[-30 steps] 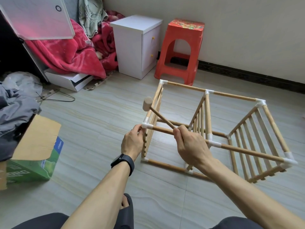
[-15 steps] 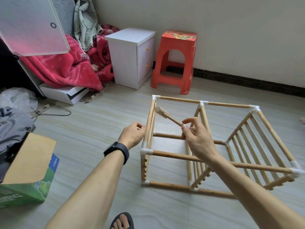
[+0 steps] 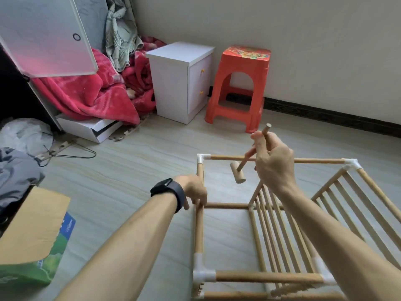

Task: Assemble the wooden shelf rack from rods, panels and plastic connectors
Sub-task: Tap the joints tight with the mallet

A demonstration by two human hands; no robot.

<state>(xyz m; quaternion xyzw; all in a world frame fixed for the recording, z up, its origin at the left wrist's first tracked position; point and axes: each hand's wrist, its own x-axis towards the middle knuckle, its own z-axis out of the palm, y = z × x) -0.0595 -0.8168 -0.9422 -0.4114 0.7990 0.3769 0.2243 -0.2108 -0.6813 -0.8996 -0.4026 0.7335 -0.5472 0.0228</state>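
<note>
While left hand (image 3: 193, 190) grips rack (image 3: 199, 231), right hand (image 3: 273, 164) mallet (image 3: 237, 175) — labels (image 3: 68, 227) unreadable.

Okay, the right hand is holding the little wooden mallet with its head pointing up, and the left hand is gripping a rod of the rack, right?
Not quite: the head view shows the mallet with its head pointing down, below the right hand. The left hand does grip a rod of the rack.
</note>
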